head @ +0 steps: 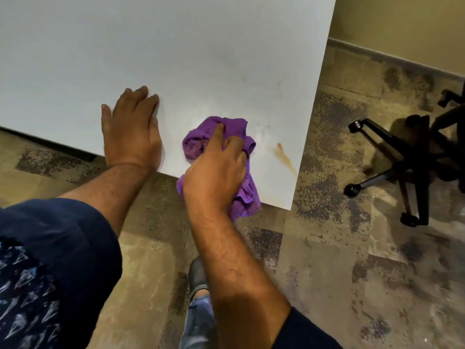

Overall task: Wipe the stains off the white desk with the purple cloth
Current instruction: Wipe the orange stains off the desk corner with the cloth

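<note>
The white desk fills the upper left of the view, its near right corner pointing toward me. My right hand presses a crumpled purple cloth onto the desk near the front edge; part of the cloth hangs over the edge. An orange-brown streak stain lies on the desk just right of the cloth, running toward the right edge. Faint grey smudges show above it. My left hand rests flat on the desk, fingers together, left of the cloth.
A black office chair base with castors stands on the floor to the right of the desk. Mottled beige and grey carpet surrounds the desk. My shoe is on the floor below the desk edge.
</note>
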